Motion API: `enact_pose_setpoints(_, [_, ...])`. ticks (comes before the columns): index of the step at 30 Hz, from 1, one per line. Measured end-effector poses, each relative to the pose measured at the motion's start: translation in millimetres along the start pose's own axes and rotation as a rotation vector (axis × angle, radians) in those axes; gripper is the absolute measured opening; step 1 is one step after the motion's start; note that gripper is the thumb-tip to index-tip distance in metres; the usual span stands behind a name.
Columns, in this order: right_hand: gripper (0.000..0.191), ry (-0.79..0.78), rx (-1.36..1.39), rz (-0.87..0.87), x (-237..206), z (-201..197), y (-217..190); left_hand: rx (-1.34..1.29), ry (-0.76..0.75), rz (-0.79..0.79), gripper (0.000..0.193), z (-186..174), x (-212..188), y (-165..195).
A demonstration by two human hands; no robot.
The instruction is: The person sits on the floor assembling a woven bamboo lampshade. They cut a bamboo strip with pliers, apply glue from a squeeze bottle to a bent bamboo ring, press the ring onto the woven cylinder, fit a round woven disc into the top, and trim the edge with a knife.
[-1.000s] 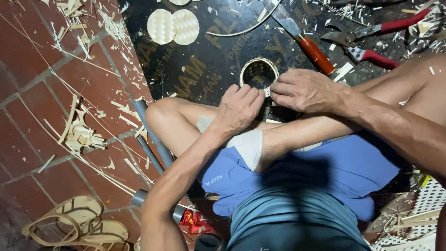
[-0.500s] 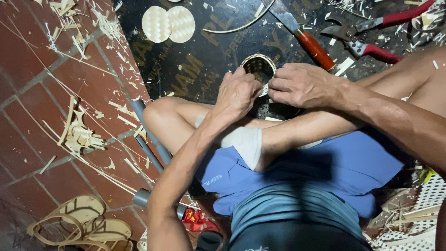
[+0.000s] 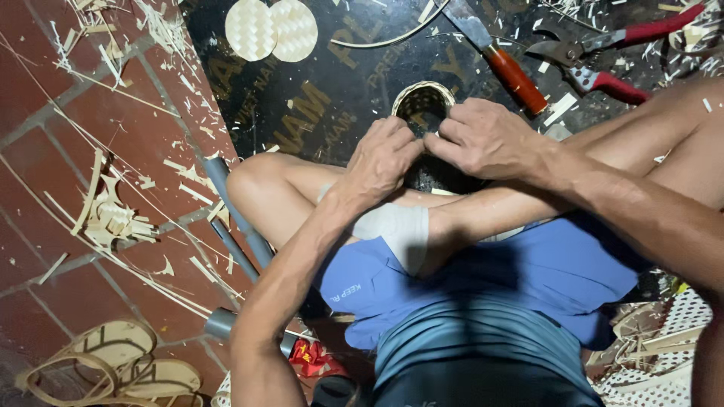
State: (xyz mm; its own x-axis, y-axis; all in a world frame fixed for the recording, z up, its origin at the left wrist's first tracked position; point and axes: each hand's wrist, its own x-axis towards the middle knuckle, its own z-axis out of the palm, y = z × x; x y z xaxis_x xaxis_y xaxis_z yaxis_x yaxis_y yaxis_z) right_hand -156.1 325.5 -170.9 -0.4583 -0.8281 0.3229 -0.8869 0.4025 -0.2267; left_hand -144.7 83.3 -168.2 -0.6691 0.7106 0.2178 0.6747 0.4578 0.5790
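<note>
Both your hands are up on that small round basket of woven pale bamboo strip point(image 3: 424, 102), sitting on the black printed board point(image 3: 302, 113) just past your folded knee. Your left hand point(image 3: 381, 158) is curled shut on the near rim, fingers pinching the weave; your right hand point(image 3: 483, 136) is clamped on the rim from the other side, thumb pressing in. Keep those two pinches close together, I'd say, so the thin strip bends instead of cracking, and let the basket rest on the board for support. The weave looks tight and ribbed, the strip springy and matte. Off to the right lies a knife with a smooth orange-red handle point(image 3: 507, 66), beside it red-handled shears point(image 3: 603, 56). Two flat woven bamboo discs point(image 3: 271, 30) lie up top, with pale shavings point(image 3: 113, 218) scattered across the red brick floor point(image 3: 45, 98).
</note>
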Motion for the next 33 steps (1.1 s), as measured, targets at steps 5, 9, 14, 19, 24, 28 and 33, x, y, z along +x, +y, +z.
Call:
enact_pose_setpoints(5, [0.029, 0.053, -0.117, 0.243, 17, 9, -28, -0.224, 0.066, -0.079, 0.037, -1, -8, -10])
enact_pose_setpoints(9, [0.024, 0.043, -0.102, 0.353, 25, 11, -38, -0.240, 0.092, -0.132, 0.047, -2, -9, -9])
enact_pose_setpoints(14, [0.027, 0.069, -0.039, 0.186, 15, -2, -40, -0.114, 0.061, -0.023, 0.021, -5, -9, -14])
enact_pose_setpoints(19, [0.028, 0.143, 0.098, 0.002, -11, -14, -33, -0.046, 0.009, 0.067, 0.012, -6, -10, -17])
enact_pose_setpoints(24, [0.032, 0.121, 0.132, -0.003, -22, -3, -34, -0.052, 0.043, 0.064, 0.015, -4, -5, -12])
enact_pose_setpoints(28, [0.032, 0.159, 0.089, 0.002, -26, 1, -33, 0.015, 0.096, 0.103, 0.017, -5, -4, -6])
enact_pose_setpoints(33, [0.030, 0.189, 0.093, -0.008, -30, 0, -30, 0.107, 0.083, 0.100, 0.018, -3, -5, 3])
